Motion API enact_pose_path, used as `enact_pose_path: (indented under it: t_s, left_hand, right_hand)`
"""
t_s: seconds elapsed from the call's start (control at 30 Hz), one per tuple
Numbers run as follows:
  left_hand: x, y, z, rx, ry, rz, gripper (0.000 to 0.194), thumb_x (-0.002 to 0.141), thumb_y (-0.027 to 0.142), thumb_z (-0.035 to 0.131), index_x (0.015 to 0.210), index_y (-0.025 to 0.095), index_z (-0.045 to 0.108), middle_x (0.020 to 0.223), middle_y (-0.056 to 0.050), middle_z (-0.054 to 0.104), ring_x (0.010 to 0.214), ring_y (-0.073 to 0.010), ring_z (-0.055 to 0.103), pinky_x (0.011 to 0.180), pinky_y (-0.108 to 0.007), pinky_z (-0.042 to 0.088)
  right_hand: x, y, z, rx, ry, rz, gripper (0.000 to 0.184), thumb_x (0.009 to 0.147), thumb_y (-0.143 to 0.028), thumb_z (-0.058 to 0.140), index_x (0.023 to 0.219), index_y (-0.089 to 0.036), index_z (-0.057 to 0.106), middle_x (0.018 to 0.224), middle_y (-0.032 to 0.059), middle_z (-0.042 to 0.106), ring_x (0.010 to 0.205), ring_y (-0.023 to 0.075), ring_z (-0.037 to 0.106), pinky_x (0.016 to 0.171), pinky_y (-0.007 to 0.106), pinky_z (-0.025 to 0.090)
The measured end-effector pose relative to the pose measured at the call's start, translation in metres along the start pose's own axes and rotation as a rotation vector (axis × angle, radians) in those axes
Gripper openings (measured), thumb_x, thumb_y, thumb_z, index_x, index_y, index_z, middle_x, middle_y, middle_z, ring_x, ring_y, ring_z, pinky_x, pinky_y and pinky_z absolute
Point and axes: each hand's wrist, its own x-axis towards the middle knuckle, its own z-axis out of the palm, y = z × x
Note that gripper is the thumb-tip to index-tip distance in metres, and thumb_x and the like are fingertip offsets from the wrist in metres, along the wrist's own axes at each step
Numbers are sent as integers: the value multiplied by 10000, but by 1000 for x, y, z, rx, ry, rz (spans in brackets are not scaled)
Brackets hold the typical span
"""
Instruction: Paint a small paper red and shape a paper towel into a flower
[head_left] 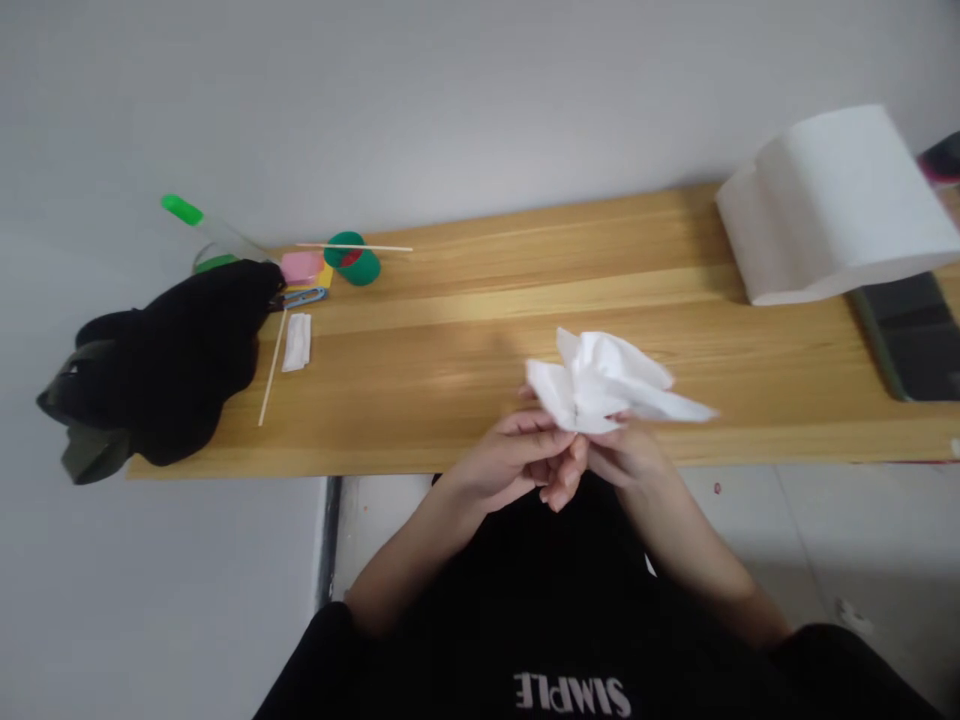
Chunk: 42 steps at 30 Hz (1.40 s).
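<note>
A white tissue (600,375) stands bunched up above the front edge of the wooden table, gathered at its base and spread in loose folds on top. My left hand (525,460) is closed, its thumb and fingers pinching the gathered base. From the other side, my right hand (626,455) is closed on the same base, with part of its fingers hidden behind the tissue. The two hands touch or nearly touch below the folds.
At left on the table (420,370) lie a black cloth item (187,350), a folded white strip (297,342), thin sticks (271,370), blue-handled snips (304,297) and a green cup (364,267). At right, a large white paper roll (832,210) stands near a dark phone (911,340).
</note>
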Motion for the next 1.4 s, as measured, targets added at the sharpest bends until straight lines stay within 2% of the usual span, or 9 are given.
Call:
enact_pose_path:
  t_s: [0.17,0.27,0.37,0.47,0.63,0.77,1.0,1.13,1.4]
  left_hand:
    - [0,0,-3,219,156,155,346,741,473,664,650,146,591,543,10,587,407,-68,519,405,-194,372]
    - [-1,0,-2,477,323,303,263,791,385,624,659,157,631,580,0,624,468,-84,558,481,-216,437]
    - [-3,1,1,772,472,443,199,841,250,556,687,181,661,637,-1,662,557,-102,603,584,-239,477]
    - [-4,0,3,1054,577,572,226,854,187,521,673,196,655,663,-6,678,634,-128,623,637,-260,470]
    - [-1,-5,-1,1402,694,694,247,877,194,478,699,194,649,650,-28,663,613,-146,587,592,-273,413]
    - [1,-8,-5,1605,739,778,255,872,167,472,678,186,636,595,-24,622,556,-133,537,542,-267,358]
    - [4,-2,-5,1516,770,873,258,815,171,554,557,175,553,503,20,531,479,-97,455,490,-249,315]
    - [2,0,-3,1384,718,795,239,782,172,589,546,179,550,491,39,520,476,-87,450,485,-235,325]
    - [-2,3,0,1218,642,674,241,820,187,566,581,178,606,545,24,597,520,-94,527,520,-232,387]
  right_hand:
    - [2,1,5,27,74,35,424,667,-553,693,494,-184,575,413,-18,565,453,147,586,628,340,567]
    - [4,0,9,91,216,4,308,672,-414,742,561,-182,572,463,-51,545,438,103,528,559,276,543]
    - [6,1,12,129,417,-80,239,598,-286,806,705,-189,615,612,-56,594,551,87,557,581,223,522]
    - [8,6,16,85,562,-121,268,585,-277,810,771,-194,637,761,-19,650,702,116,607,671,245,531]
    - [13,17,28,25,702,-193,272,645,-348,762,857,-213,656,910,32,685,927,192,632,819,329,530]
    - [16,20,39,94,768,-248,218,662,-331,738,832,-223,656,868,22,692,1001,194,619,900,339,503]
    - [16,22,41,196,677,-246,126,619,-277,729,711,-237,652,753,-23,679,790,167,635,784,325,518]
    - [14,23,38,193,579,-237,154,589,-234,741,717,-255,658,694,-39,669,735,164,636,747,329,523]
    - [12,16,32,123,511,-171,187,649,-372,742,641,-224,627,632,-15,632,735,173,636,756,353,537]
